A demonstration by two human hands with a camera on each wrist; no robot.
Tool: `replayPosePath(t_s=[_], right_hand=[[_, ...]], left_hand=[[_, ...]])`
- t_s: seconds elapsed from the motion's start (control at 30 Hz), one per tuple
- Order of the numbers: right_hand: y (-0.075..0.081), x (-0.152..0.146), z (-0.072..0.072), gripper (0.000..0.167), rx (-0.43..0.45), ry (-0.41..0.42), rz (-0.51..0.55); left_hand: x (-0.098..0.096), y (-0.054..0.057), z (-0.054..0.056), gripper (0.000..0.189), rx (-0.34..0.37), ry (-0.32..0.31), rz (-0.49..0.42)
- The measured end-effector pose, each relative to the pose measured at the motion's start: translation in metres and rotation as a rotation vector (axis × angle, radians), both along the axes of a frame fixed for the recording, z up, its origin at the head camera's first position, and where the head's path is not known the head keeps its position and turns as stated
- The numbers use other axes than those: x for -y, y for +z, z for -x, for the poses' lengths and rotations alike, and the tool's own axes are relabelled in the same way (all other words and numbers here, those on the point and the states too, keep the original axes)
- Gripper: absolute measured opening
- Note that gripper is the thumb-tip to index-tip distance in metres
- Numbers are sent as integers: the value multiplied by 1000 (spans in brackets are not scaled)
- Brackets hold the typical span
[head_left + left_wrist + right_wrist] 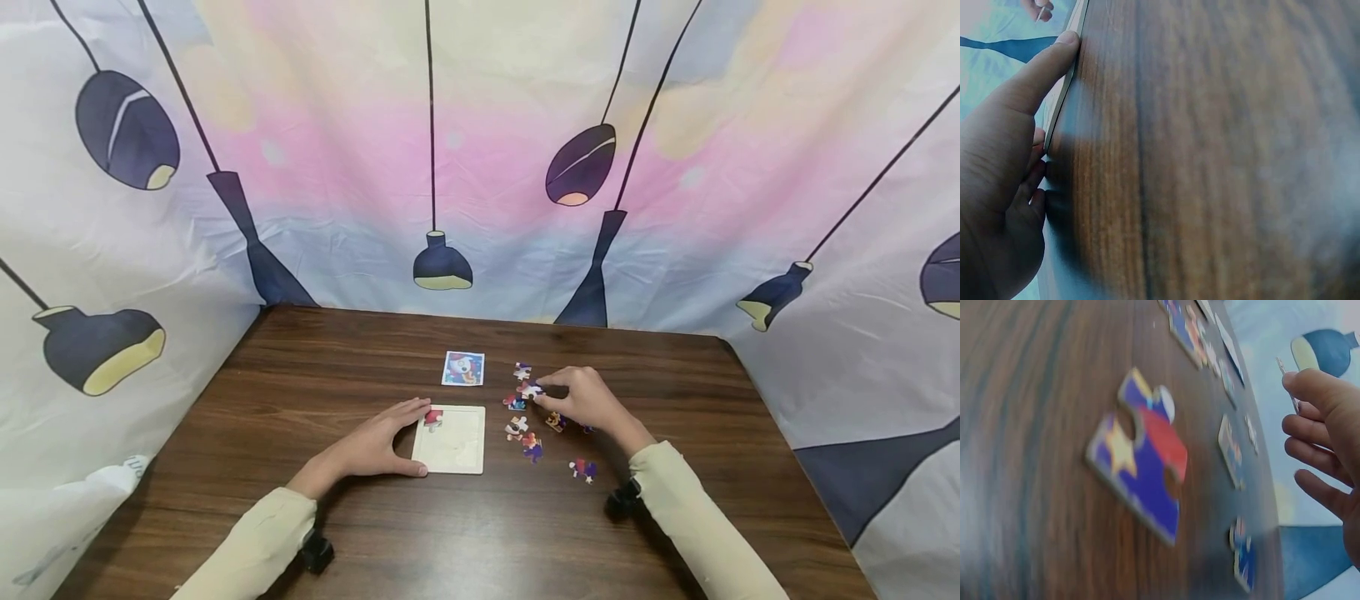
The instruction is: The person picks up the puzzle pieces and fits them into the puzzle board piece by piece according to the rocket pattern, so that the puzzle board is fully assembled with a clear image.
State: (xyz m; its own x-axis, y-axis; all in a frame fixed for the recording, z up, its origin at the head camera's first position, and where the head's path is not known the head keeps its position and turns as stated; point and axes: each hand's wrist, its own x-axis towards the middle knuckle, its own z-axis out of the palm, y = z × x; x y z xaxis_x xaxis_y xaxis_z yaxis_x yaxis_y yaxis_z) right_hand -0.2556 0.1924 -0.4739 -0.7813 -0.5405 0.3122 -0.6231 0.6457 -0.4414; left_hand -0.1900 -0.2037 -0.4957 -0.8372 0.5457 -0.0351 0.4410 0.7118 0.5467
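A square, pale puzzle tray (459,442) lies on the table with one red-and-white jigsaw piece (432,419) in its upper left corner. My left hand (382,443) holds the tray by its left side, thumb at the near corner and fingers at the far one. In the left wrist view the thumb (1047,65) lies against the tray's thin edge. My right hand (588,400) pinches a jigsaw piece (529,390) between thumb and forefinger. That piece (1281,365) shows edge-on in the right wrist view, above the table; its picture is hidden there.
Several loose jigsaw pieces lie right of the tray, among them a purple one with a star (582,470) and an orange-and-purple one (532,447). A small picture card (462,368) lies beyond the tray. A printed cloth (495,167) hangs behind the brown table (465,533).
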Motion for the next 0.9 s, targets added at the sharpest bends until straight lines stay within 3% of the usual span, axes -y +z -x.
replayPosePath(t_s=[0.27, 0.57, 0.9], right_hand=[[2, 26, -7, 30, -48, 47, -2], [4, 58, -15, 30, -55, 128, -9], [-3, 87, -17, 30, -37, 161, -54]], left_hand=[[0, -1, 0, 108, -2, -3, -1], [1, 0, 0, 107, 3, -6, -2], [0, 1, 0, 106, 19, -2, 4]])
